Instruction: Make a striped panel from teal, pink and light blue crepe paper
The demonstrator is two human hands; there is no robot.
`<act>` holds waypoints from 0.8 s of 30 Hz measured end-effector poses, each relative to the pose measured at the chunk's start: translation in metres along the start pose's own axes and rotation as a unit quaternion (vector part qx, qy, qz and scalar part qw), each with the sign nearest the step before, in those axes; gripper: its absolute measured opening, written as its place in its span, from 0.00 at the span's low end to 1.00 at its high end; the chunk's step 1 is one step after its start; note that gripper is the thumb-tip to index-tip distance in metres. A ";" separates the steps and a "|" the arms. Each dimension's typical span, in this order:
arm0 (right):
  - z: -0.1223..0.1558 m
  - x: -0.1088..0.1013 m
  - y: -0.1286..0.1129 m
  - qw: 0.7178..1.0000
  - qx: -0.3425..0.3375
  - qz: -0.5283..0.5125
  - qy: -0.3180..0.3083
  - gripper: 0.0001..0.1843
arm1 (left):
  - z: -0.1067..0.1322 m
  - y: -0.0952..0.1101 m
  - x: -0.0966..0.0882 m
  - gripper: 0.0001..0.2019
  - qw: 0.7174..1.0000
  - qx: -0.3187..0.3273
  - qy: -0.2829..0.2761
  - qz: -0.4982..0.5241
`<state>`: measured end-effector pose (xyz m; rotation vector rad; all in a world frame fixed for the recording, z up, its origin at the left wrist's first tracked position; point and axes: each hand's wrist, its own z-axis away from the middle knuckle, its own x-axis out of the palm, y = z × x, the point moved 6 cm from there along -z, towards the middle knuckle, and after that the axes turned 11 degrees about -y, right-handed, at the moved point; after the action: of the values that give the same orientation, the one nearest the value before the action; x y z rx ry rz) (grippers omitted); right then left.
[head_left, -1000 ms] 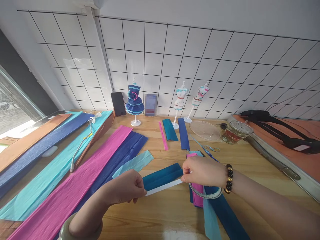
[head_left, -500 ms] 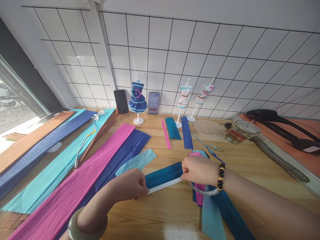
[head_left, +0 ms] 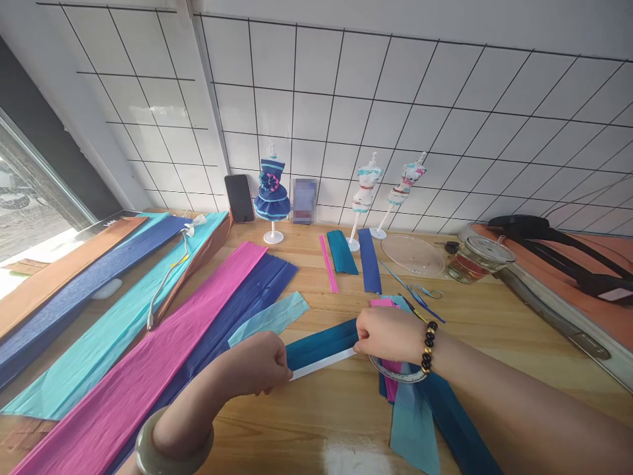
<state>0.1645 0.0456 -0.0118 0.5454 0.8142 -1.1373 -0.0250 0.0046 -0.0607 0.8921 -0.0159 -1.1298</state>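
Observation:
A teal crepe paper strip [head_left: 322, 344] with a white band along its near edge is stretched between my two hands, a little above the wooden table. My left hand [head_left: 264, 361] pinches its left end, fingers closed. At the right end my right hand [head_left: 383, 335] grips it between thumb and fingers. Under and behind my right wrist lie pink, light blue and teal paper pieces, among them a light blue strip [head_left: 414, 422] and a long teal strip [head_left: 462, 422]. A short light blue piece [head_left: 271, 318] rests just beyond my left hand.
Long pink [head_left: 198, 307] and dark blue [head_left: 247, 300] paper sheets cover the left side. At the back stand a mannequin in a blue dress [head_left: 272, 198], two bare-shouldered mannequins [head_left: 366, 191] and a black phone [head_left: 239, 198]. Scissors [head_left: 429, 291] and a lidded jar [head_left: 479, 258] are right.
My right hand has shifted slightly left, with its end of the teal strip. The light blue strip under my right wrist has moved a little left too. Both hands keep their grip.

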 end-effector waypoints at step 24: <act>-0.004 0.001 -0.002 1.000 0.017 0.008 -0.005 0.11 | 0.001 0.002 0.000 0.05 0.999 -0.023 0.013 -0.042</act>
<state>0.1614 0.0472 -0.0144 0.5726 0.7818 -1.1397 -0.0237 0.0039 -0.0587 0.8737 0.0700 -1.1919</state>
